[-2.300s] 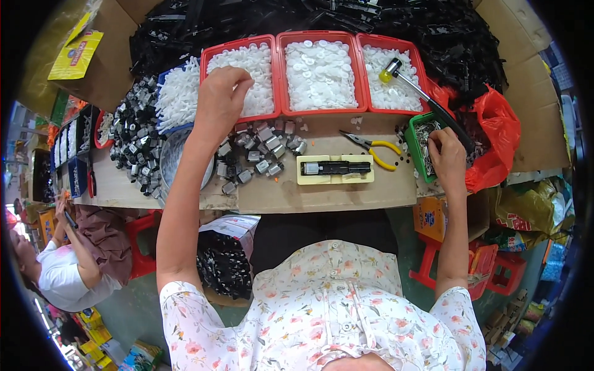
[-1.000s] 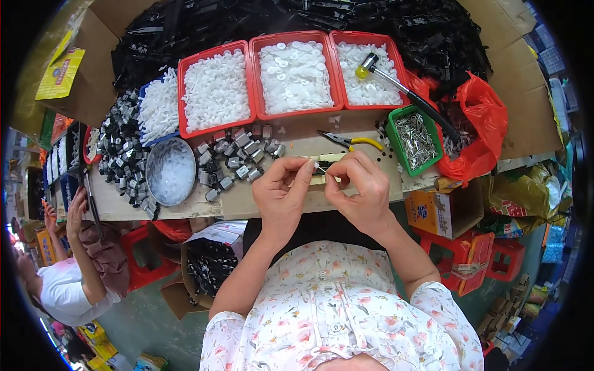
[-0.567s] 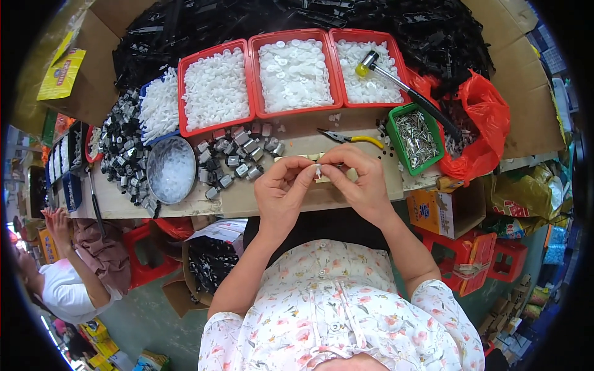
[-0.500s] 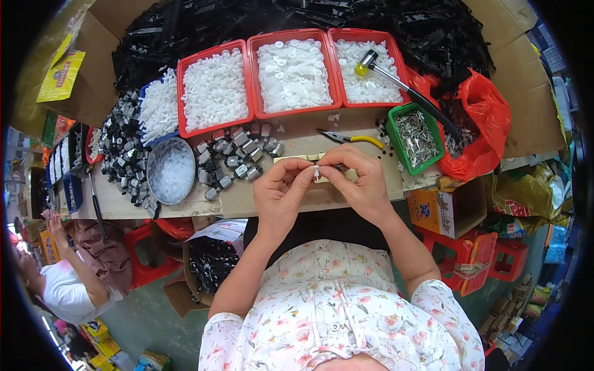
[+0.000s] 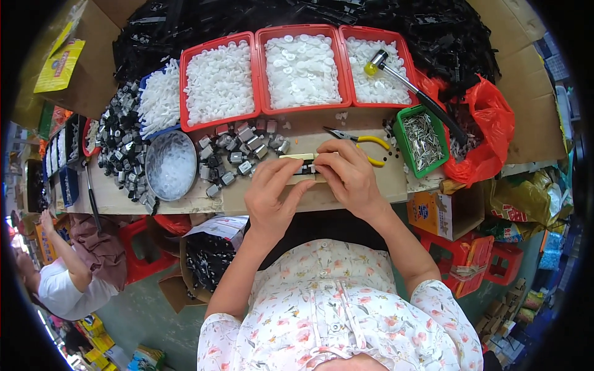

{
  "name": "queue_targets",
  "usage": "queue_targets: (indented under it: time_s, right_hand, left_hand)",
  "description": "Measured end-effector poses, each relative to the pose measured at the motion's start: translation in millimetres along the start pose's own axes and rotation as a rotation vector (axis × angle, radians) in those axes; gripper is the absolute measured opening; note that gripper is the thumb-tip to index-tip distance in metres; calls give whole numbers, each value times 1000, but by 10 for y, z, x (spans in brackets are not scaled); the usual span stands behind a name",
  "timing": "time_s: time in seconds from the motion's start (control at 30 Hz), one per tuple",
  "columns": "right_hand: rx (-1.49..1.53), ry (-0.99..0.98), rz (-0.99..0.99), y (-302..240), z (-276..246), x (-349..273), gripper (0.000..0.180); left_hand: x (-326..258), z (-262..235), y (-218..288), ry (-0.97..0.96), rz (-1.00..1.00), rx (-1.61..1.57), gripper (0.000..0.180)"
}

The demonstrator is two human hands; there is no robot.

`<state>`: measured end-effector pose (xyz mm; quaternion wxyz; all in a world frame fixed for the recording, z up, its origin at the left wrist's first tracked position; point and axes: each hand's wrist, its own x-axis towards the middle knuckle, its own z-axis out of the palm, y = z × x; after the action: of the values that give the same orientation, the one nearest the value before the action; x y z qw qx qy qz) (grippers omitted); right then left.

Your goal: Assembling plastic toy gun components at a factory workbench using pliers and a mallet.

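Observation:
Both my hands work at a pale yellow block (image 5: 301, 156) on a cardboard sheet at the bench edge. A small black part (image 5: 307, 167) sits at the block, partly covered by my fingers. My left hand (image 5: 272, 193) curls round the block's left end, fingertips at the black part and thumb along the near side. My right hand (image 5: 349, 179) is closed, its fingertips pressed together over the right of the black part. Whatever they pinch is too small and too hidden to name. Yellow-handled pliers (image 5: 373, 141) lie just beyond my right hand.
Red trays (image 5: 260, 74) of small white plastic parts line the back. A hammer (image 5: 408, 86) rests across the right tray. Beside it stand a green bin (image 5: 401, 133) of metal pins and a red bag (image 5: 495, 120). Grey metal-and-black pieces (image 5: 238, 154) and a round dish (image 5: 171, 193) are left.
My hands have come down from holding up a small white piece to the block. My left thumb has moved away from the right one. The view has shifted slightly.

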<state>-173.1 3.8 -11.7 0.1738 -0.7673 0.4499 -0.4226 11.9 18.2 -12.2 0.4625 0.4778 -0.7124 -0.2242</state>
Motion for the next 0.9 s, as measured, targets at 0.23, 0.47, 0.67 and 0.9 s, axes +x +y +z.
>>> queue_targets:
  time_s: [0.23,0.47,0.67,0.9]
  right_hand:
    - [-125,-67,-40,78,91,-23,16]
    - [-127,-84,-37,82,72,-15,17]
    - [-81,-84,-6,109,73,-17,16]
    - [-57,-73,-4,151,77,-29,15]
  left_hand:
    - [-119,56,-208,-52,221,104,33]
    - [-107,78,-220,-124,286,186,34]
    - [-113,84,-225,-128,344,259,35]
    - [-134,102,-231,-138,373,326,37]
